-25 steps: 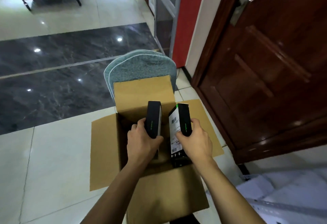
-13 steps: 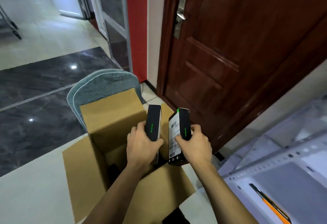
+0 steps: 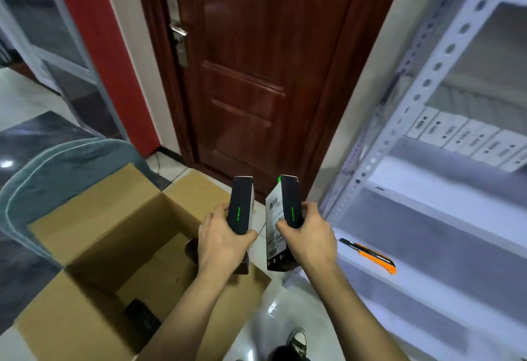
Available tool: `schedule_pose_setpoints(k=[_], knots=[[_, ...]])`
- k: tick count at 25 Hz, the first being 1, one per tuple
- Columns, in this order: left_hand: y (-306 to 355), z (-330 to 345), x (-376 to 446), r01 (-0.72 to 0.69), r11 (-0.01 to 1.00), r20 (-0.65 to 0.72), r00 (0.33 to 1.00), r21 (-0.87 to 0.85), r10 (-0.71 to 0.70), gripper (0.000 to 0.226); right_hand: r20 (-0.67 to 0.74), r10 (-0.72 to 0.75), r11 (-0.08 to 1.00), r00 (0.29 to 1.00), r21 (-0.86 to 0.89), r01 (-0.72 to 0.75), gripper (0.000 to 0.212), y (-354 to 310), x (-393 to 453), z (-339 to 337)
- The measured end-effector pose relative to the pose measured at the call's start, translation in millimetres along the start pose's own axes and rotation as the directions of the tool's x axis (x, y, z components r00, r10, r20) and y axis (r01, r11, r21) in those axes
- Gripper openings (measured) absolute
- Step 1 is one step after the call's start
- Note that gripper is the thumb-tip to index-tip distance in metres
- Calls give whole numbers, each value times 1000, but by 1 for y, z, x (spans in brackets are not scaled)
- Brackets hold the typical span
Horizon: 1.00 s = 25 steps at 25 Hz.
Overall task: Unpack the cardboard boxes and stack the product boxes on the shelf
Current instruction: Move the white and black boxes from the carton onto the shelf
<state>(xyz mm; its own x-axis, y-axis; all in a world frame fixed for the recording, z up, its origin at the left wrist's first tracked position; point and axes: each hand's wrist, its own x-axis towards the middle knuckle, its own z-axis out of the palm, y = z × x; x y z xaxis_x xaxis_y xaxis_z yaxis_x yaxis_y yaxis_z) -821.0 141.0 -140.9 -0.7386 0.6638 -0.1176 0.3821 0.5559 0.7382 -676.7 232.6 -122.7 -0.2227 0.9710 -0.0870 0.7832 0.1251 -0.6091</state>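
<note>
While held upright over the open cardboard box (image 3: 94,249): two black product boxes, one per hand. Left hand (image 3: 221,242) clenched round the left black box (image 3: 241,206), fingers wrapped on its far side, thumb on the near edge. Right hand (image 3: 309,236) gripping the labelled black box (image 3: 282,218), white barcode face turned inward. Both just beside the white metal shelf (image 3: 422,95). Orange utility knife (image 3: 373,256) lying on a shelf board. Lower ends of both boxes partly hidden; carton depths dim.

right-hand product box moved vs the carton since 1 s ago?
Yes. The product box in the right hand has come up out of the open cardboard box and rightward, toward the shelf.
</note>
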Motion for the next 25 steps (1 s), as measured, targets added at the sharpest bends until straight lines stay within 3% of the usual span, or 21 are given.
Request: schedule_pose_setpoints(k=[11, 25], knots=[[58, 70, -46, -144, 990, 141, 980, -7, 143, 74, -133, 174, 985, 976, 38, -170, 51, 88, -25, -65], [152, 164, -203, -316, 945, 342, 881, -87, 327, 80, -307, 352, 936, 884, 138, -325, 50, 242, -115, -189]])
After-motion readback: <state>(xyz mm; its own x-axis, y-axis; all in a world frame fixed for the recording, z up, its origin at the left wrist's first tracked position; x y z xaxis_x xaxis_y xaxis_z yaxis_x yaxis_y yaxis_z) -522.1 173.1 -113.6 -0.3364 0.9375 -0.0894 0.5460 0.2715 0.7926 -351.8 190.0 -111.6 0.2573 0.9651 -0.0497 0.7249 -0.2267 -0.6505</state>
